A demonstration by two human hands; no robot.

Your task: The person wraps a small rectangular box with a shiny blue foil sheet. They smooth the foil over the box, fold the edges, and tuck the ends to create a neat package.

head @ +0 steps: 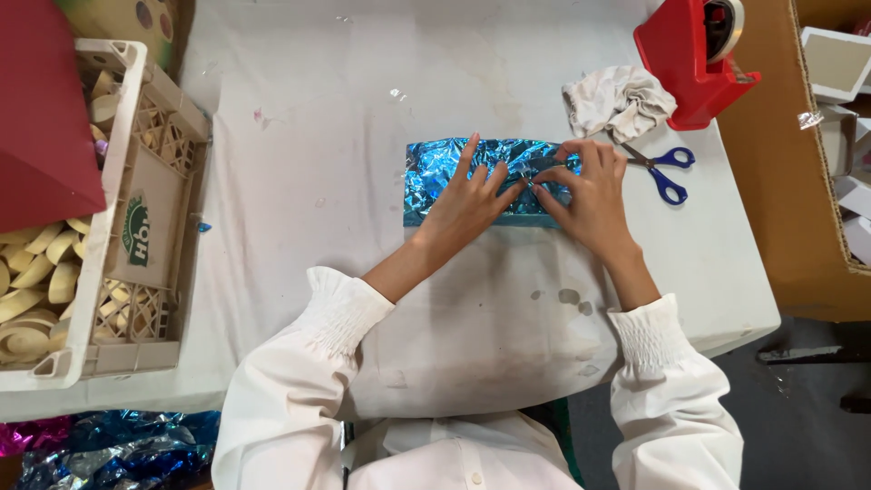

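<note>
Both hands press flat on the crinkled shiny blue foil-wrapped rectangle (476, 181) mid-table (318, 181): left hand (467, 209) fingers splayed wide, right hand (590, 204) fingers narrow, pinching the foil seam. Risk: thin foil tears or the fold springs open if pressure slips. Blue-handled scissors (662, 168) lie just beside the right hand.

foil sheet (445, 177): middle and right part hidden under both hands | tape dispenser (694, 59), 1 o'clock: top cut by edge | crate (136, 227), 9 o'clock: left side cut off | scissors (667, 172): blade tips hidden behind right hand (590, 204)
</note>
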